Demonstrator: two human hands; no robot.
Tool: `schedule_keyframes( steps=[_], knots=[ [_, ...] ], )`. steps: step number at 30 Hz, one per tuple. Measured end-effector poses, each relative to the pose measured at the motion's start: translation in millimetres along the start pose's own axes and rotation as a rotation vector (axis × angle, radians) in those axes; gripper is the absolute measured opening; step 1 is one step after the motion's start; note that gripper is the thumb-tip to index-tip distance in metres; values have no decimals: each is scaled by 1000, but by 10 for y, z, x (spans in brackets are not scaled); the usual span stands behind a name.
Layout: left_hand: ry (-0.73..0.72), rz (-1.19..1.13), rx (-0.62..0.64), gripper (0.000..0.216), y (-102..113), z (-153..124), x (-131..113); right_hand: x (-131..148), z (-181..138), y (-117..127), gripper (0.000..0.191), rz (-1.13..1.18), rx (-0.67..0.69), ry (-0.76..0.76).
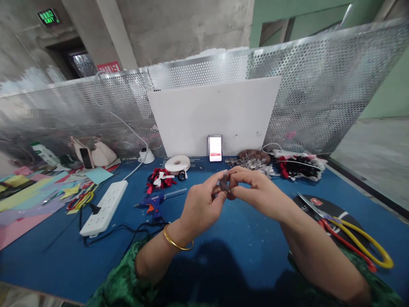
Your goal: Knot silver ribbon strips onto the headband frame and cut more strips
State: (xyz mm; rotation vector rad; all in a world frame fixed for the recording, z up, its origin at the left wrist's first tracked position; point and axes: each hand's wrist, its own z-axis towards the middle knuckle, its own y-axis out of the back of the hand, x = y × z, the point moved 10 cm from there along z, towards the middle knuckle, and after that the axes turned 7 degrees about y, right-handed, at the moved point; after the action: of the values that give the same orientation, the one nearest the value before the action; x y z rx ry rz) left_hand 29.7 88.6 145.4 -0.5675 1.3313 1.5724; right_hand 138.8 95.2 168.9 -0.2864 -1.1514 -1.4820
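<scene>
Above the middle of the blue table (236, 238), a small piece of grey ribbon (224, 182) is pinched between both hands. My left hand (201, 209), with a gold bangle at the wrist, grips it from the left with thumb and forefinger. From the other side my right hand (257, 192) holds it with bent fingers, which partly cover the ribbon. Just beyond the right hand lies a heap of cut grey ribbon pieces (252, 164). A blue glue gun (155, 204) with a clear glue stick rests left of my left hand.
A lit phone (215, 150) leans before a white board (214, 115). Red-and-black bows (161, 180) and a white ribbon roll (178, 163) lie left of centre. A white power strip (107, 207) is further left. Large scissors (358, 232) lie on a black round pad (329, 207) at right.
</scene>
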Motion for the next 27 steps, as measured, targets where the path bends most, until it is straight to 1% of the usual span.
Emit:
schedule_keyframes(
  steps=[3,5,7,10,13,15,17,19,21,23,24,25,27],
  knots=[
    [-14,20,20,51,-31,-17,-27,-40,3,-25,19,20,37,-21],
    [-17,30,1,50,-14,-17,-28,-71,7,-47,18,22,39,-42],
    [-23,23,-34,49,23,-13,-21,-89,16,-69,17,17,13,-52],
    [-39,0,-56,47,39,-4,-14,-116,23,-79,18,-17,-83,-76],
    [-39,-23,-43,45,15,9,-9,-144,2,-54,18,-84,-224,-114],
    [-24,-96,-30,43,11,22,-9,-132,-20,-24,15,-125,-329,-107],
    [5,-207,0,42,7,40,-14,-119,-39,-5,14,-93,-423,-77],
    [45,-308,45,43,-6,58,-14,-142,-42,-21,16,73,-477,-48],
    [76,-381,100,45,-29,71,-16,-211,-29,-83,32,323,-477,-64],
    [99,-433,151,47,-52,75,-6,-279,-6,-209,49,567,-410,-130],
    [112,-455,173,48,-61,75,6,-296,2,-288,52,666,-356,-168],
    [127,-475,194,48,-70,73,22,-299,7,-367,51,750,-298,-199],
    [163,-520,240,50,-89,64,52,-266,13,-495,42,890,-196,-220]
  ],
)
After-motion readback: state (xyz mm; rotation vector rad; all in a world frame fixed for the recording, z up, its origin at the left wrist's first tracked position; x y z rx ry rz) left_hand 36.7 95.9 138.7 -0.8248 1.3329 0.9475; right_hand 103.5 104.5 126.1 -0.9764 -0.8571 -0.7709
